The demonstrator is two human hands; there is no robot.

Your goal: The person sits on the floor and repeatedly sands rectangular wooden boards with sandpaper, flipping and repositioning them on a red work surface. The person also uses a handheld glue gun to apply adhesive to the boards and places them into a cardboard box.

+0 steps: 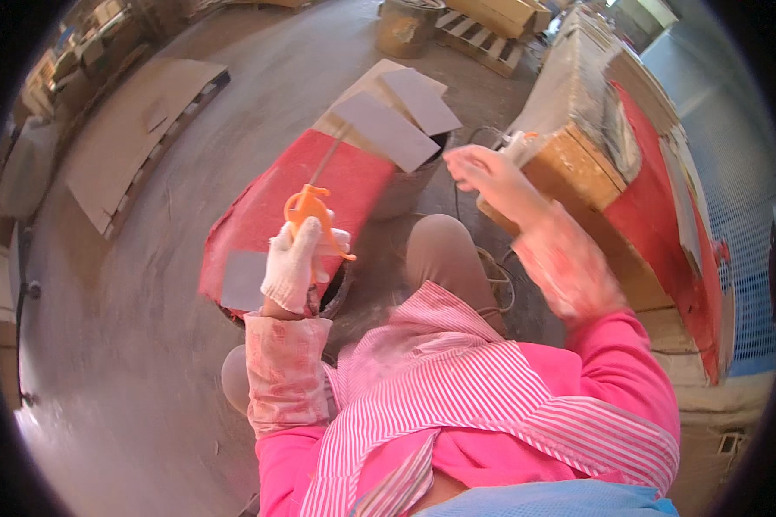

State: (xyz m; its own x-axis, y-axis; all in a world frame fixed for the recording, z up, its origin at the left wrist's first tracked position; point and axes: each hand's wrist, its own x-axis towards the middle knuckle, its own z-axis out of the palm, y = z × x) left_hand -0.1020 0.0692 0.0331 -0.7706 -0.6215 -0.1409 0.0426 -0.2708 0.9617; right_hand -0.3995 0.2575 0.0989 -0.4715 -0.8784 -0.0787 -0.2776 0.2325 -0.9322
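Observation:
My left hand (295,262), in a white knit glove, grips an orange plastic piece (309,210) with curved, hook-like arms, above a red cloth-covered board (323,168). My bare right hand (485,171) is raised at the right, blurred, its fingers partly curled; whether it holds anything I cannot tell. Two pale flat sheets (388,129) lie at the far end of the board, the nearer one just left of my right hand. A grey sheet (242,279) lies at its near left end. A thin rod (326,158) shows beyond the orange piece.
At the right stands a wooden workbench or box (569,165) with red cloth (659,220) over its side. Cables (507,284) lie by my knee. A flat board (145,136) rests on a pallet at the left. A metal drum (407,29) and a slatted pallet (482,42) stand further off.

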